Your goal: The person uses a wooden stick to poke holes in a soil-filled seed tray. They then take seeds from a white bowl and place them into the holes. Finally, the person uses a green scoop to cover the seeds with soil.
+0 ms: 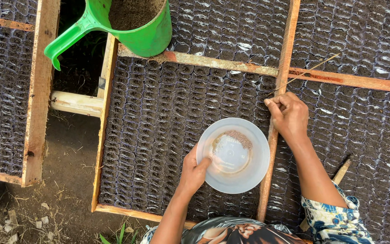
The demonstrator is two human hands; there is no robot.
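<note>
Left hand [194,174], low in the frame's centre, grips the rim of a shallow translucent plastic bowl [244,174], thumb hooked inside; small brown seeds [239,136] lie at the bowl's upper edge. Right hand [290,116], at centre right, pinches a thin stick [310,70] between closed fingertips above the wooden frame [274,135]. Soil-filled seedling cells [168,108] surround both hands; a green plastic jug [136,27] holding soil stands at upper left.

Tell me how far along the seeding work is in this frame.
Done: the small soil-filled cells inside the wooden frame look packed. In hand: the left hand holds a white bowl of small seeds; the right hand pinches a thin stick. Left: which cells already hold seeds cannot be told.
</note>
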